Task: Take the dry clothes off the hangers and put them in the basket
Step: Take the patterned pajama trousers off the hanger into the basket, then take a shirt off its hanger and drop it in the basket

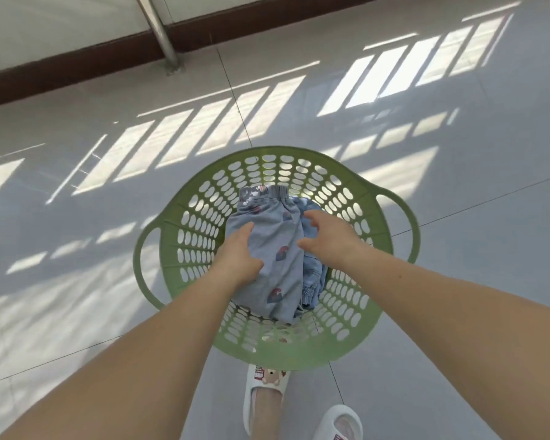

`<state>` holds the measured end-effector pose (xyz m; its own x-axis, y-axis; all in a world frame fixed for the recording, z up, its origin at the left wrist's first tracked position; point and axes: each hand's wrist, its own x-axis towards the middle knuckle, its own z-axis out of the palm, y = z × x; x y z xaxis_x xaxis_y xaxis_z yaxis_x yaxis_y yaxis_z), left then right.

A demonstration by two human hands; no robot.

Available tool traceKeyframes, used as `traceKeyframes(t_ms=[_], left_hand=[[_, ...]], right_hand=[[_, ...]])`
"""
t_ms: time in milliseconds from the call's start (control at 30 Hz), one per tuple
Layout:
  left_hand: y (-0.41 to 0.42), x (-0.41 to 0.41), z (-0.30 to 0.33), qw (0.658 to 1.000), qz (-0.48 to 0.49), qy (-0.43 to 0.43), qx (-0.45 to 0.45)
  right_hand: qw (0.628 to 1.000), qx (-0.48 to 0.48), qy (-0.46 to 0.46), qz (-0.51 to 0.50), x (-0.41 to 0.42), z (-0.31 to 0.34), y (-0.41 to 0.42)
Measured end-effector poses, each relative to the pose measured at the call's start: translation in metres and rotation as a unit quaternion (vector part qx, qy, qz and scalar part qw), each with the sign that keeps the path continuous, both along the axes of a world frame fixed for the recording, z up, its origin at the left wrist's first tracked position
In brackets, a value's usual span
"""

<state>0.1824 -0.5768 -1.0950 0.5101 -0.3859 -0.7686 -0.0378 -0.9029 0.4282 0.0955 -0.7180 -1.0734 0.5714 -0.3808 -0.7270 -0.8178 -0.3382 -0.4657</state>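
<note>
**Two hands over one green basket, two garments inside**

One basket (277,350) stands on the floor (77,249): round, green plastic, its wall pierced all over with rows of oval holes, with two loop handles, one out beyond each wrist. Inside it lie two garments. On top is a pair of pale grey-blue trousers (273,265), soft cloth printed with small dark red-and-blue shapes, the gathered elastic waistband lying past the fingertips at the far side of the basket. Under and just beside them, below the right hand, is a piece of blue denim clothing (313,274), rumpled, with a ribbed cuff showing towards the near wall.

The left hand (238,258) rests on the printed trousers, fingers together and bent down over the cloth, thumb lying across it; whether the fingers actually grip a fold cannot be told. The right hand (327,236) is spread, fingers loosely curved and apart, thumb reaching towards the trousers, its fingertips at or just above the denim; contact is unclear.

Both forearms are bare. Below the wrists, near the basket's closest rim, are two white slippers (264,398), smooth and moulded, one with a small bear figure on the strap. The floor is large pale glossy tiles, striped with barred patches of sunlight. Far beyond the hands a metal pole (161,30) meets a dark brown skirting board (77,65).
</note>
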Motion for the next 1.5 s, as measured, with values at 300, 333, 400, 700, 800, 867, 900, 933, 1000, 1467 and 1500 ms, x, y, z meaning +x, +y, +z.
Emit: traceKeyframes(t_ms=[300,333,400,700,800,867,900,933,1000,1467,1500], left_hand=[[-0.059,-0.025,0.195,0.976,-0.083,-0.096,-0.177],[-0.064,-0.029,0.216,0.972,-0.090,-0.100,-0.194],[-0.077,-0.039,0.272,0.963,-0.103,-0.106,-0.225],[-0.137,-0.098,0.482,0.905,-0.193,-0.135,-0.353],[-0.156,-0.127,0.549,0.879,-0.232,-0.130,-0.397],[-0.169,-0.147,0.590,0.855,-0.253,-0.127,-0.434],[-0.175,-0.156,0.607,0.844,-0.263,-0.128,-0.449],[-0.181,-0.165,0.625,0.831,-0.274,-0.127,-0.467],[-0.194,-0.181,0.656,0.807,-0.286,-0.125,-0.501],[-0.307,-0.297,0.850,0.667,-0.333,-0.191,-0.638],[-0.319,-0.306,0.864,0.656,-0.330,-0.206,-0.647]], right_hand=[[0.981,-0.071,-0.139,-0.118,-0.034,0.173,-0.007],[0.976,-0.081,-0.157,-0.125,-0.038,0.193,-0.009],[0.963,-0.108,-0.194,-0.152,-0.056,0.254,-0.018],[0.890,-0.248,-0.307,-0.230,-0.130,0.458,-0.049],[0.849,-0.308,-0.340,-0.262,-0.161,0.518,-0.058],[0.816,-0.345,-0.368,-0.284,-0.183,0.558,-0.063],[0.800,-0.361,-0.381,-0.291,-0.192,0.575,-0.066],[0.781,-0.379,-0.394,-0.302,-0.202,0.593,-0.068],[0.746,-0.400,-0.417,-0.331,-0.220,0.622,-0.074],[0.599,-0.552,-0.473,-0.338,-0.327,0.810,-0.165],[0.593,-0.568,-0.467,-0.329,-0.337,0.826,-0.177]])
